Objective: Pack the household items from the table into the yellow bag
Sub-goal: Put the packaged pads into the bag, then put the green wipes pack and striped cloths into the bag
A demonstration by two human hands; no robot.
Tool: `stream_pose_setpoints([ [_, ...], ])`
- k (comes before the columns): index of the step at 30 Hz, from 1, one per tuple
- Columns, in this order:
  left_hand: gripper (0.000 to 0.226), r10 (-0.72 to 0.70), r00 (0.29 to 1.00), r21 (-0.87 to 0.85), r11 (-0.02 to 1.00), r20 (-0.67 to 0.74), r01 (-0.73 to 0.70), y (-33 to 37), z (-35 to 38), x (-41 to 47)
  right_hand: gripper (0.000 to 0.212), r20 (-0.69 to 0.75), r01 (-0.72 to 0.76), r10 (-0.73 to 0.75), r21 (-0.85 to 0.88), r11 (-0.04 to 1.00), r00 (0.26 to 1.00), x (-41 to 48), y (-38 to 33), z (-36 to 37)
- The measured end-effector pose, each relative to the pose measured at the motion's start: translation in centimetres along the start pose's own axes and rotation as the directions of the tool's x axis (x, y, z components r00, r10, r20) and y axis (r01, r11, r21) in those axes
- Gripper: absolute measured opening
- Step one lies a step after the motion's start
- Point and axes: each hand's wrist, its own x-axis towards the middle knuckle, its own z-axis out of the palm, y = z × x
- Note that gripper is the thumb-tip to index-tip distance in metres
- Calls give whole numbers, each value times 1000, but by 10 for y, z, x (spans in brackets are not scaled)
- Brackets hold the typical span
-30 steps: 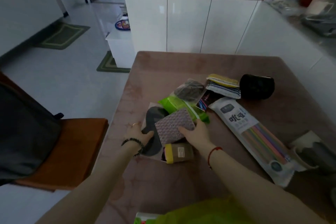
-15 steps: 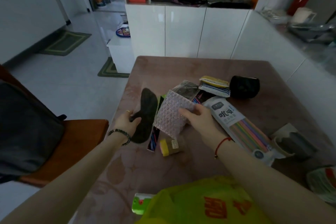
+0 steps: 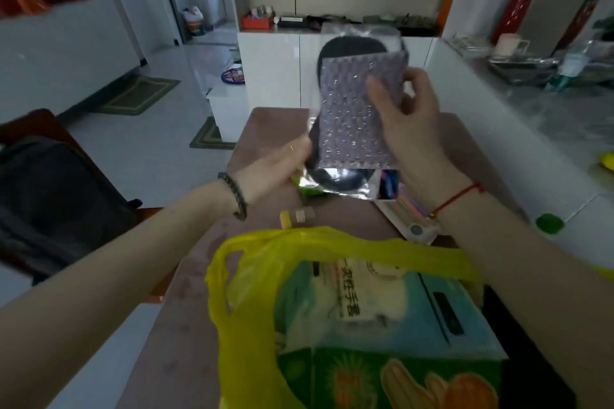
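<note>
Yellow bag at near edge of table, mouth open, boxed goods already inside. Above and beyond it, raised clear of table: bubble-wrap pouch pinched by right hand; dark insole pack gripped low by left hand. Mid-carry, probably. Next: lower both into mouth, then release. Small yellow-capped bottle and straw pack left on table.

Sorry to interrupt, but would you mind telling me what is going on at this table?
A person is packing household items into a yellow bag, which sits open at the near edge of the table with boxed goods already inside. Both hands are raised above the table: the right hand and left hand hold a bubble-wrap pouch together with a dark insole. A small jar remains on the table.
</note>
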Motion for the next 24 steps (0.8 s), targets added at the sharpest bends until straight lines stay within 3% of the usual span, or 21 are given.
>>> stream_pose_setpoints([
  [2, 107, -24, 995, 333, 943, 98, -10, -8, 7, -24, 33, 40, 133, -132, -30, 991, 990, -19, -21, -24],
  [3, 101, -51, 986, 516, 856, 156, -37, -15, 10, -36, 44, 100, 203, -198, -44, 978, 975, -30, -29, -34],
  [4, 72, -96, 980, 670, 741, 176, -48, -23, 12, -46, 58, 178, 268, -254, -59, 962, 951, -42, -36, -43],
  [5, 44, -125, 977, 776, 629, 173, -57, -26, 16, -55, 73, 260, 313, -282, -86, 946, 924, -54, -40, -50],
  [6, 33, -90, 985, 823, 564, 145, -69, -26, 22, -58, 88, 339, 343, -280, -141, 929, 898, -66, -44, -56],
  [7, 30, -64, 992, 824, 564, 113, -58, -23, 29, -63, 99, 411, 372, -261, -216, 903, 873, -78, -46, -63],
  [9, 32, -36, 999, 776, 629, -18, 37, -17, 32, -65, 95, 520, 498, -272, -363, 788, 810, -104, -46, -72],
  [11, 35, -17, 998, 738, 673, -59, 55, -16, 30, -67, 77, 641, 725, -399, -386, 571, 656, -127, -38, -79],
  [14, 8, -27, 999, 647, 761, -37, 44, -9, 32, -74, 58, 800, 907, -439, -302, 294, 409, -151, -8, -79],
  [15, 15, -10, 1000, 628, 778, -14, 17, -9, 33, -75, 55, 830, 921, -404, -320, 220, 385, -155, 4, -77],
  [16, 22, -9, 1000, 609, 793, 5, 4, -9, 33, -77, 58, 841, 912, -351, -369, 182, 410, -156, 17, -76],
  [18, 25, 7, 999, 570, 821, 50, -34, -8, 33, -78, 72, 827, 850, -200, -500, 168, 526, -157, 39, -72],
  [20, 24, 12, 994, 561, 824, 109, -72, -5, 34, -80, 79, 814, 801, 27, -577, 157, 581, -159, 56, -61],
  [22, 18, -31, 977, 550, 830, 211, -92, -4, 34, -83, 75, 795, 781, 252, -599, 177, 552, -162, 69, -50],
  [24, 11, -120, 941, 530, 845, 316, -70, -3, 31, -85, 72, 791, 781, 397, -579, 236, 466, -162, 71, -45],
])
